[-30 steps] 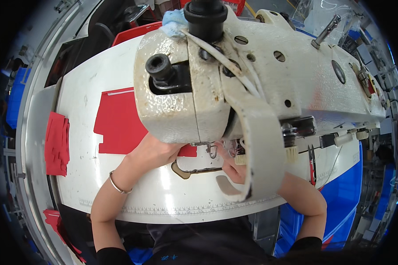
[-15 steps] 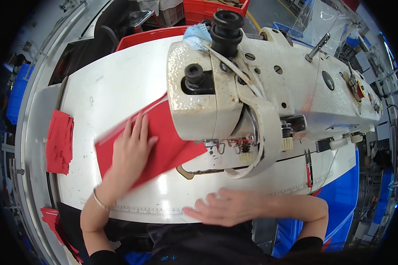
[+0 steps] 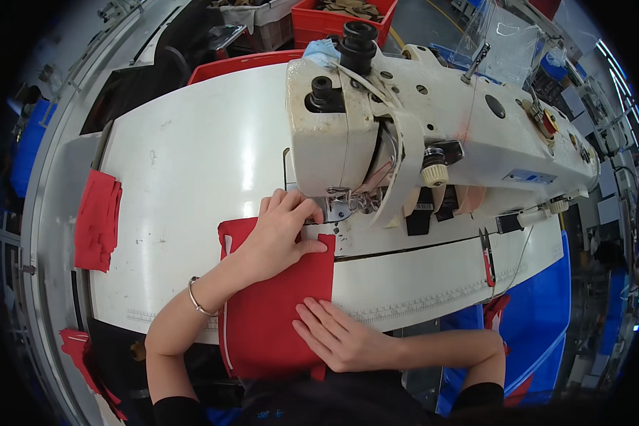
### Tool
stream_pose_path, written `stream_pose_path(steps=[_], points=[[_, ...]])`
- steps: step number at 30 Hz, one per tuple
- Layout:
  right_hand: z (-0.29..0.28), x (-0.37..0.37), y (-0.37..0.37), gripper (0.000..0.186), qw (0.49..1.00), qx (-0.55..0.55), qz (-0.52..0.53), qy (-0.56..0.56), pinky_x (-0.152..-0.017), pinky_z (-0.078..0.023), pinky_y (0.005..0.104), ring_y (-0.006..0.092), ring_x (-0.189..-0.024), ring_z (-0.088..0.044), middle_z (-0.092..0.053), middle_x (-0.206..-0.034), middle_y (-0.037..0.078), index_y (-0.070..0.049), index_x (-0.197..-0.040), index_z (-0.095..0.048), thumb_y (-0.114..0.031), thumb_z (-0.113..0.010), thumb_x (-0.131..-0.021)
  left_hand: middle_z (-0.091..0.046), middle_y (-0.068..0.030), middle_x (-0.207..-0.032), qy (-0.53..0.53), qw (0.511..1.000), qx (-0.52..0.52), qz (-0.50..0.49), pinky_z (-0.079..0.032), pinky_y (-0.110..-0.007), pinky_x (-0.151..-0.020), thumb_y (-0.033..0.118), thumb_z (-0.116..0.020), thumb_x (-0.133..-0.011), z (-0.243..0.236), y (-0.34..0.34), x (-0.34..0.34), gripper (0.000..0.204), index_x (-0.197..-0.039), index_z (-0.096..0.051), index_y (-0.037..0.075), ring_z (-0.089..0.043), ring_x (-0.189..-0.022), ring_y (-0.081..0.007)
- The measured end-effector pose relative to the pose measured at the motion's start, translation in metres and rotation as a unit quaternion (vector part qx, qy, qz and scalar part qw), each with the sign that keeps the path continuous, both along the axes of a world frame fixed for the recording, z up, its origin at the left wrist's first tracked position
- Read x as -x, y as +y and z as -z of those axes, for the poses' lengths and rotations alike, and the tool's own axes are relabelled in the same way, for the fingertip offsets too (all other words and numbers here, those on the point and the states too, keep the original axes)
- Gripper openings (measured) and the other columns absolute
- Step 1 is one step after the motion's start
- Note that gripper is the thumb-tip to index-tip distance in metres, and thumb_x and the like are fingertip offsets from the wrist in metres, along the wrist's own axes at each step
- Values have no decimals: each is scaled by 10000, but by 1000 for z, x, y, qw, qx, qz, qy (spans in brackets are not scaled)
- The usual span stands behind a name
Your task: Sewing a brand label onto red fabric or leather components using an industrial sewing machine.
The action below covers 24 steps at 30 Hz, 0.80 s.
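Note:
The white sewing machine [image 3: 334, 128] stands over the table, its presser foot [image 3: 348, 202] just beyond a red fabric panel [image 3: 270, 326]. The panel lies lengthwise toward me, overhanging the near edge, with a pale strip along its left side. My left hand [image 3: 284, 234] has bent fingers gripping the panel's far end beside the presser foot, thumb on top; some fingertips are hard to see. My right hand [image 3: 337, 334] lies with fingers stretched out on the panel's lower right.
Stacked red pieces [image 3: 96, 220] lie on the table's [image 3: 177, 142] left side, with more red pieces [image 3: 78, 355] below. Red-handled snips [image 3: 487, 263] lie right. Blue bins [image 3: 525, 312] sit below right; a red crate [image 3: 344, 21] of tan pieces is behind.
The red panel has turned upright in the view and come toward me. My left hand has moved to its far end; my right hand now rests on it. The camera view has shifted.

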State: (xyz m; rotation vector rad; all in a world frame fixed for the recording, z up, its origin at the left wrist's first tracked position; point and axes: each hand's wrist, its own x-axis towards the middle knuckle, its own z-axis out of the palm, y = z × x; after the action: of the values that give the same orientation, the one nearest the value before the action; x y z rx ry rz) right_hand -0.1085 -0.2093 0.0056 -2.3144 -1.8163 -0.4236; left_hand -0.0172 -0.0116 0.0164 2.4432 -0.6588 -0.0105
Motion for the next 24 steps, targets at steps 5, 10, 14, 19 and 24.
stream_pose_path(steps=[5, 10, 14, 19, 24], points=[[-2, -10, -3, 449, 999, 6, -46, -18, -953, -454, 399, 343, -1094, -581, -606, -1139, 231, 69, -1071, -621, -189, -508, -721, -479, -82, -1009, -14, 1000, 18, 3, -326, -389, -911, 124, -728, -736, 0, -4, 5, 295, -962, -542, 87, -434, -996, -274], [-2, -22, -4, 411, 993, -26, -100, -54, -840, -498, 380, 323, -960, -613, -630, -1012, 207, 91, -1002, -633, -192, -521, -725, -483, -81, -1014, 4, 999, -30, 44, -327, -400, -910, 84, -704, -750, 3, -5, 4, 224, -906, -544, 70, -436, -1018, -276], [-6, -67, -11, 374, 988, -55, -68, -131, -699, -481, 300, 225, -790, -586, -614, -884, 140, 88, -967, -640, -157, -546, -701, -564, -89, -898, 44, 994, 98, 36, -434, -340, -798, 43, -698, -763, -5, -1, -2, 247, -950, -536, 38, -536, -865, -247], [-4, -92, -18, 363, 986, -48, -40, -152, -576, -409, 227, 133, -675, -513, -576, -799, 59, 88, -945, -650, -112, -582, -650, -638, -62, -846, 153, 958, 227, -91, -481, -254, -722, 57, -763, -751, 3, -3, -2, 354, -1018, -538, 5, -593, -782, -104], [-9, -94, -20, 404, 991, -52, -32, -121, -585, -411, 223, 127, -687, -526, -568, -791, 51, 78, -962, -657, -137, -584, -628, -588, 13, -822, 274, 893, 322, -153, -467, -232, -711, 45, -769, -750, -6, -3, -1, 342, -1010, -547, 30, -528, -760, -54]])
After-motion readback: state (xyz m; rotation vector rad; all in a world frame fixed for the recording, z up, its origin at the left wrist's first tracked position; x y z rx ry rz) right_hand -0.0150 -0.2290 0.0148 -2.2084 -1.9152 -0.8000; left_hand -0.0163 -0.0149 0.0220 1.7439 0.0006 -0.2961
